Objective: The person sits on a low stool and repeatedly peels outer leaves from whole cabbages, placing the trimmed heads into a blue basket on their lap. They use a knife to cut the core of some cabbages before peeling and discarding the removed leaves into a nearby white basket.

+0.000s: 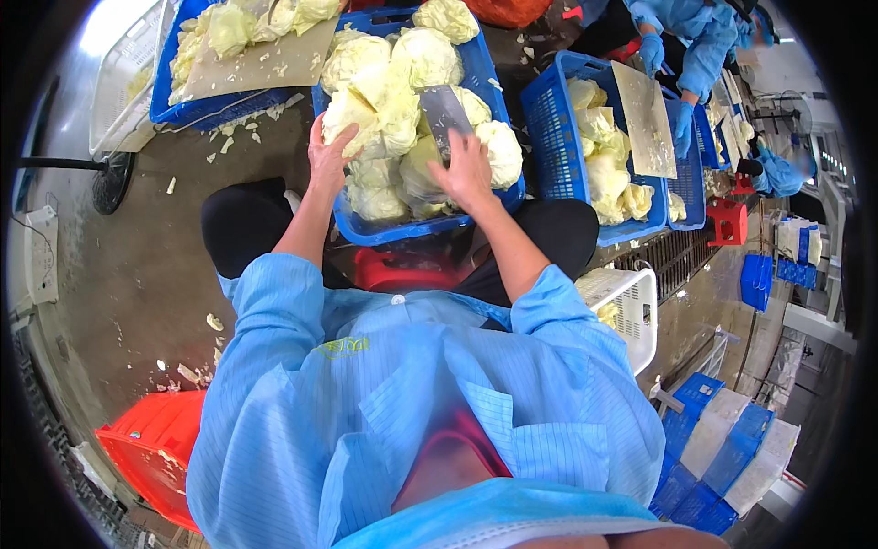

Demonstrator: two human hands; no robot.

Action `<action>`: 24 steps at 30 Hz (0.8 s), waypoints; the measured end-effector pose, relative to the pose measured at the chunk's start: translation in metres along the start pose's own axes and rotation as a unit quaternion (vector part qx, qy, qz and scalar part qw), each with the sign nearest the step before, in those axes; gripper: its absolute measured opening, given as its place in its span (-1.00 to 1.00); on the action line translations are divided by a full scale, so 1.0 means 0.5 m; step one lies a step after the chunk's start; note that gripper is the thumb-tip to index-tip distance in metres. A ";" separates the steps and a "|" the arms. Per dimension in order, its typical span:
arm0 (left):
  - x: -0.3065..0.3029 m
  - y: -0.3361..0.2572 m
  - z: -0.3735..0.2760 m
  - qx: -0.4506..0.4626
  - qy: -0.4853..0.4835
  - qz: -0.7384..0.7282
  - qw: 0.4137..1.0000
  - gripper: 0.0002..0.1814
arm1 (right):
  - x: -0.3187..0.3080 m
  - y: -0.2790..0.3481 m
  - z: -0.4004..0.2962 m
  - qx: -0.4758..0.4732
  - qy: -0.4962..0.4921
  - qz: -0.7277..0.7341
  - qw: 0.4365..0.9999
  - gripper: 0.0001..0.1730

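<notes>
In front of me, between my knees, a blue plastic crate (411,233) is heaped with pale green cabbage heads (426,56). My left hand (329,151) grips the left side of a cabbage (351,118) that has a slit near its top. A broad-bladed cleaver (444,110) lies over the cabbages to the right, its flat blade facing up. My right hand (468,165) is at the near end of that blade, fingers over it; the handle is hidden. Another whole cabbage (499,154) sits just right of this hand.
A cutting board (264,65) rests across another blue crate at upper left. At right stands a blue crate (531,130) of cabbages, where a gloved co-worker (686,41) sits. A white basket (645,329) and a red bin (154,439) flank me; scraps litter the floor.
</notes>
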State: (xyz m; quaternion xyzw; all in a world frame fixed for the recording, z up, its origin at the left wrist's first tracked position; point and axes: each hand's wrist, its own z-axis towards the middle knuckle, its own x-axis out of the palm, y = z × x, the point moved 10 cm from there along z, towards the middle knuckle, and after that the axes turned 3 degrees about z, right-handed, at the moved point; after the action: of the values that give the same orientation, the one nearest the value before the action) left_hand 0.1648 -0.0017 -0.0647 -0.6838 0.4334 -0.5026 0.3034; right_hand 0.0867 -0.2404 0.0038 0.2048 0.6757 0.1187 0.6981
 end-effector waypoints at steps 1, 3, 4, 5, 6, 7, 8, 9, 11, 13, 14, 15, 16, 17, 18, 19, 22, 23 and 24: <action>0.006 -0.012 -0.004 0.005 0.009 0.010 1.000 -0.23 | -0.026 0.018 0.028 -0.033 -0.032 0.062 0.997 -0.06; 0.021 -0.033 -0.014 0.012 0.029 0.028 0.999 -0.23 | -0.072 0.048 0.084 -0.093 -0.069 0.131 0.985 0.13; 0.029 -0.042 -0.020 0.013 0.043 0.038 0.998 -0.23 | -0.087 0.059 0.108 -0.118 -0.075 0.140 0.980 0.23; 0.038 -0.048 -0.026 0.014 0.056 0.047 0.997 -0.23 | -0.089 0.064 0.130 -0.129 -0.051 0.174 0.975 0.27; 0.047 -0.049 -0.034 0.016 0.067 0.049 0.996 -0.23 | -0.092 0.068 0.149 -0.143 -0.027 0.206 0.968 0.30; 0.055 -0.048 -0.040 0.016 0.079 0.053 0.995 -0.24 | -0.085 0.067 0.164 -0.155 -0.004 0.239 0.958 0.34; 0.065 -0.046 -0.046 0.016 0.092 0.057 0.994 -0.24 | -0.074 0.060 0.173 -0.173 0.000 0.295 0.940 0.32; 0.073 -0.049 -0.053 0.021 0.104 0.065 0.992 -0.25 | -0.059 0.059 0.174 -0.146 0.051 0.308 0.939 0.29; 0.089 -0.056 -0.063 0.032 0.129 0.084 0.988 -0.27 | -0.048 0.075 0.163 -0.093 0.150 0.335 0.925 0.23; 0.096 -0.061 -0.067 -0.007 0.123 0.038 0.992 -0.34 | -0.073 0.072 0.158 -0.073 0.118 0.366 0.920 -0.09; 0.094 -0.064 -0.064 -0.028 0.129 0.008 0.991 -0.36 | -0.070 0.066 0.155 -0.040 0.132 0.417 0.898 -0.18; 0.094 -0.063 -0.062 -0.049 0.135 -0.025 0.989 -0.38 | -0.065 0.057 0.150 -0.008 0.146 0.464 0.874 -0.26; 0.101 -0.073 -0.067 -0.032 0.163 -0.020 0.986 -0.43 | -0.092 0.060 0.148 -0.050 0.096 0.509 0.854 -0.45; 0.105 -0.073 -0.073 -0.036 0.170 -0.034 0.984 -0.41 | -0.091 0.044 0.144 -0.017 0.088 0.582 0.809 -0.46; 0.120 -0.083 -0.081 -0.038 0.179 -0.051 0.982 -0.39 | -0.096 0.028 0.143 0.014 0.079 0.647 0.758 -0.47; 0.130 -0.089 -0.087 -0.039 0.187 -0.067 0.979 -0.36 | -0.098 0.014 0.139 0.044 0.070 0.708 0.701 -0.48; 0.157 -0.084 -0.110 -0.059 0.199 -0.106 0.972 -0.31 | -0.102 -0.011 0.124 0.061 0.040 0.771 0.633 -0.49; 0.167 -0.086 -0.115 -0.065 0.201 -0.132 0.969 -0.32 | -0.099 -0.018 0.121 0.068 0.037 0.791 0.608 -0.49; 0.166 -0.069 -0.113 -0.088 0.200 -0.138 0.966 -0.27 | -0.101 -0.013 0.118 0.061 0.050 0.809 0.583 -0.48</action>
State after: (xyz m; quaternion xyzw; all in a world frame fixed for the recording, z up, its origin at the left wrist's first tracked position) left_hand 0.1310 -0.0597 0.0174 -0.6466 0.4288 -0.6262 0.0771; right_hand 0.1416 -0.2761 0.0460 0.7028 0.2700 0.6025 0.2648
